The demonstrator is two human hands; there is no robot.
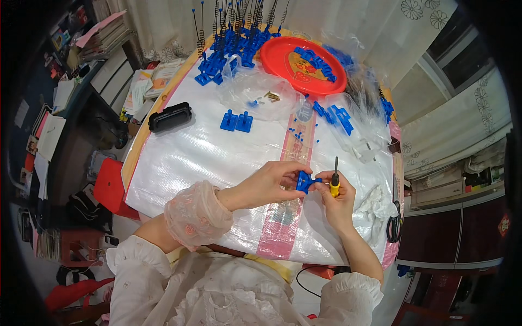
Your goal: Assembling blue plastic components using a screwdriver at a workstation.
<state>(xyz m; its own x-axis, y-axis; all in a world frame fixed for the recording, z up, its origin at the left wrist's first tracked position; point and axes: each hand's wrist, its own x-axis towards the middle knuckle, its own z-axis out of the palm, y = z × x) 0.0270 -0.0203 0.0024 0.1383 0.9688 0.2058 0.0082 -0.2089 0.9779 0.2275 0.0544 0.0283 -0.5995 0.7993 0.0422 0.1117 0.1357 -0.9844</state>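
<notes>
Between my two hands, over the near part of the table, is a small blue plastic part (305, 182). My left hand (272, 183) is closed on it, thumb and fingers at its left side. My right hand (338, 201) has its fingertips at the part's right end and also holds a screwdriver (335, 183) with a yellow and black handle, its dark shaft pointing up and away. Farther off lie two blue square plates with pegs (236, 121), side by side. Tiny blue pieces (297, 133) are scattered beyond my hands.
A red round tray (277, 60) with blue parts stands at the back, beside many blue pieces with springs (228, 41). Clear bags hold brass screws (272, 96) and blue parts (342, 119). A black case (170, 117) lies left; crumpled white plastic (376, 209) and scissors (393, 228) lie right.
</notes>
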